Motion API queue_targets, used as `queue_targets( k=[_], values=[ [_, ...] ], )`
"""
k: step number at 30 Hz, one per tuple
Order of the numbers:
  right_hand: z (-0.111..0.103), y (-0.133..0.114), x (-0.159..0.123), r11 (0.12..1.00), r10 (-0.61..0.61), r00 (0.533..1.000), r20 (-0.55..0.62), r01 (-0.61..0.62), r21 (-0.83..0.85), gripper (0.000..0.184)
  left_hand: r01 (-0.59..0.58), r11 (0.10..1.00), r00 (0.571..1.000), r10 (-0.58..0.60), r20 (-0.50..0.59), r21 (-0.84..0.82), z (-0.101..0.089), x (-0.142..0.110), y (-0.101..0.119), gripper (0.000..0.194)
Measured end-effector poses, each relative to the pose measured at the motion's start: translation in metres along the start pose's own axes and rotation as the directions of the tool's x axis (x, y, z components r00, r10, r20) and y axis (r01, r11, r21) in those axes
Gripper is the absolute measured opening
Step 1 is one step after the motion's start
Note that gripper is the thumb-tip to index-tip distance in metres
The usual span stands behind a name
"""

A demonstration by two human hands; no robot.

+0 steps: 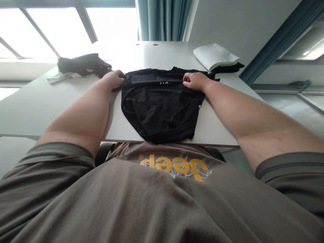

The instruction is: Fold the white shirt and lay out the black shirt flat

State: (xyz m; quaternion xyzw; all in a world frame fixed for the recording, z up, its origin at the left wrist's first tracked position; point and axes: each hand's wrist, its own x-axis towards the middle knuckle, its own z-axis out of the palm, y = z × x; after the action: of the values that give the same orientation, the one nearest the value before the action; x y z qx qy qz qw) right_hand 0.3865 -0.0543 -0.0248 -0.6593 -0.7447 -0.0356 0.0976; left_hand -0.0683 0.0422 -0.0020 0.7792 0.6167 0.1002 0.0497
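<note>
A black T-shirt [162, 108] lies spread on the white table in front of me, its lower end at the table's near edge. Small white print shows near its upper part, and a small pale tag sticks out at its right side. My left hand [115, 79] grips the shirt's upper left corner with the fingers closed. At the upper right, my right hand [194, 81] has its fingers curled in on the cloth, pinching it. The fingertips of both hands are partly hidden.
Crumpled dark and white clothes [81, 65] lie at the table's far left. A folded white cloth [215, 56] rests partly over a folded black garment [229, 68] at the far right. Behind the white table [58, 108] are windows and a blue curtain [163, 20].
</note>
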Motion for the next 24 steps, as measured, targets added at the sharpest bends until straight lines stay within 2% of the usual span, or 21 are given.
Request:
queue_targets(
  k=[13, 24],
  values=[
    [-0.001, -0.002, -0.002, 0.999, -0.005, 1.0, 0.009, 0.005, -0.036, 0.038, 0.01, 0.998, 0.997, -0.015, -0.078, -0.069, 0.011, 0.017, -0.01, 0.055],
    [-0.006, -0.008, -0.006, 0.999, 0.011, 1.0, 0.029, -0.01, -0.037, 0.033, 0.011, 0.997, 0.997, -0.017, -0.076, -0.082, 0.01, 0.015, -0.01, 0.057]
  ],
)
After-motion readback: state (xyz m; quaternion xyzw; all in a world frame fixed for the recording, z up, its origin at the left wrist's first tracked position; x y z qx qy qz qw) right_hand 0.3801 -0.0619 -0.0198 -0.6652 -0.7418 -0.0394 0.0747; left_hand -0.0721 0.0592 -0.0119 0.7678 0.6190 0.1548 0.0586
